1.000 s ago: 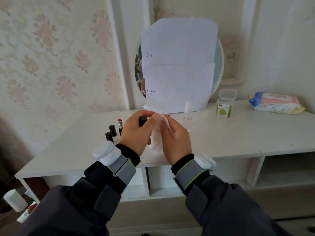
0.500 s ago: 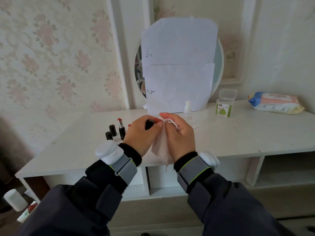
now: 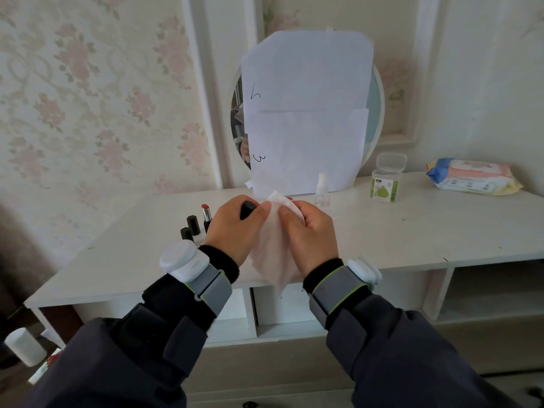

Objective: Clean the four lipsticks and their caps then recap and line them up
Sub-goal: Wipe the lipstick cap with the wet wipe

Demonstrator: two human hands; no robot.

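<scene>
My left hand (image 3: 235, 228) is closed around a black lipstick part (image 3: 246, 208), of which only the rounded end shows above my fingers. My right hand (image 3: 309, 234) pinches a white wet wipe (image 3: 272, 254) that is pressed against that black piece and hangs down between my hands. To the left on the white dresser top (image 3: 412, 231) stands an uncapped red lipstick (image 3: 206, 214). Two black caps (image 3: 192, 225) (image 3: 186, 233) stand beside it. Whatever lies behind my hands is hidden.
A small clear spray bottle (image 3: 321, 191) stands behind my hands. A cotton-swab box (image 3: 385, 181) and a wet wipe pack (image 3: 471, 176) sit at the back right. A paper-covered round mirror (image 3: 306, 113) leans on the wall. Open shelves lie under the top.
Both hands rose slightly and came together. The wipe, earlier held apart in my right hand, now presses against the black piece in my left hand and hangs lower.
</scene>
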